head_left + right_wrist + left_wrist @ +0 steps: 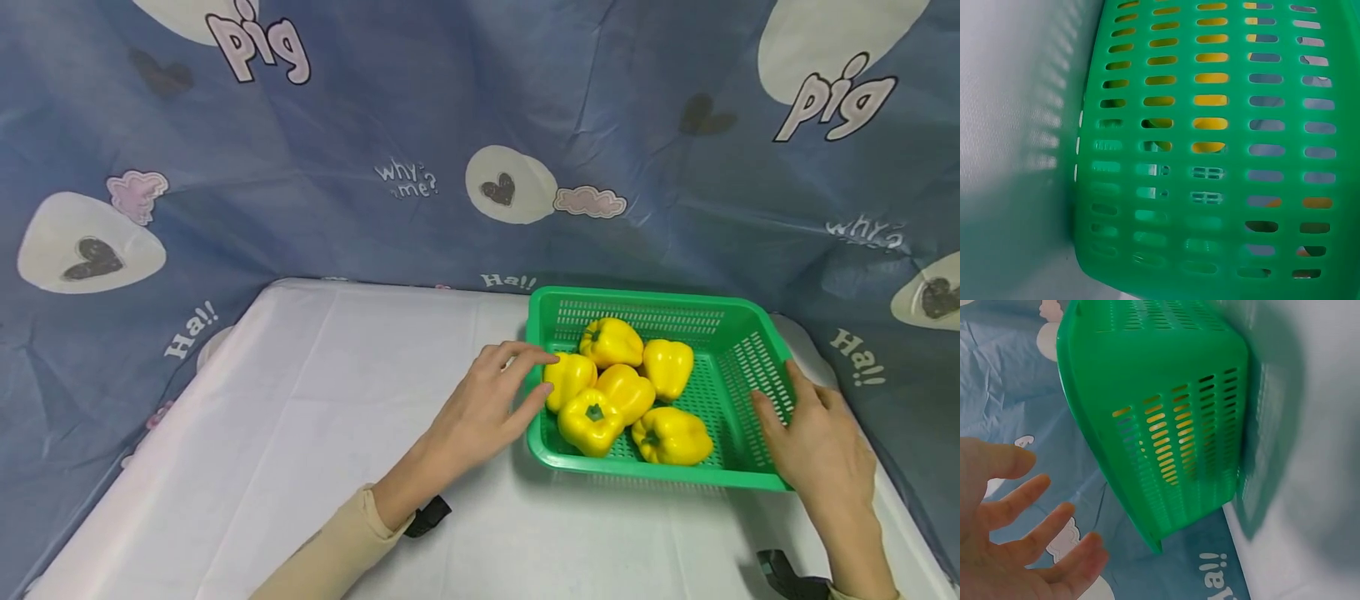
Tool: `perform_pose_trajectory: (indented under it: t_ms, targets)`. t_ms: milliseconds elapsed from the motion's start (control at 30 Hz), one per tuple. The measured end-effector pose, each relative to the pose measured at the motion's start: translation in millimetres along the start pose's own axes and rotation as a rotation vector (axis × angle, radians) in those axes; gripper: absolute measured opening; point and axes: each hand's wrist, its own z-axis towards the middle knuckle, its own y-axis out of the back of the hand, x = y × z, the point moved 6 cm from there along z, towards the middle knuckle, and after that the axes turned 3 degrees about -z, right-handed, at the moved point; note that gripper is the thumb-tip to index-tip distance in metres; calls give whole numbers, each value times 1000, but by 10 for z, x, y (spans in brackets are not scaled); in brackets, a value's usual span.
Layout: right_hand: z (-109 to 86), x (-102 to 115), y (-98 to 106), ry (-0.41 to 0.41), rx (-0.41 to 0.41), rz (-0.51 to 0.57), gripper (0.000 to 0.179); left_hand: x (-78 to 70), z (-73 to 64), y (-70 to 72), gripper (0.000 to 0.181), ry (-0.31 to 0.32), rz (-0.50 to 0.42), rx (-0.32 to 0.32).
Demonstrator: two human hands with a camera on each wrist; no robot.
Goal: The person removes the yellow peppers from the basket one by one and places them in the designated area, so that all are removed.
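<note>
A green slotted plastic basket [660, 477] stands on the white-covered table, holding several yellow bell peppers [670, 436]. At its left rim is my left hand [487, 400], fingers spread and loosely bent, with nothing held. The left wrist view shows this hand [1029, 531] apart from the basket's outer wall [1147, 369]. My right hand [821, 446] lies over the right rim, its thumb inside the basket. In the right wrist view the slotted wall [1175, 175] fills most of the picture, and bits of skin show through its lower slots. Whether the right fingers press the rim is hidden.
White cloth [360, 375] covers the table. Behind it hangs a blue-grey printed sheet [360, 225], which also borders both sides. The basket sits at the table's right part, near the back edge. A dark strap [427, 517] is at the left wrist.
</note>
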Motion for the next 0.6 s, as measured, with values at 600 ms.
perform_pose_trajectory:
  t_ms: [600]
  targets:
    - [1, -11, -1, 36, 35, -13, 80, -247, 142, -177, 38, -80, 106, 159]
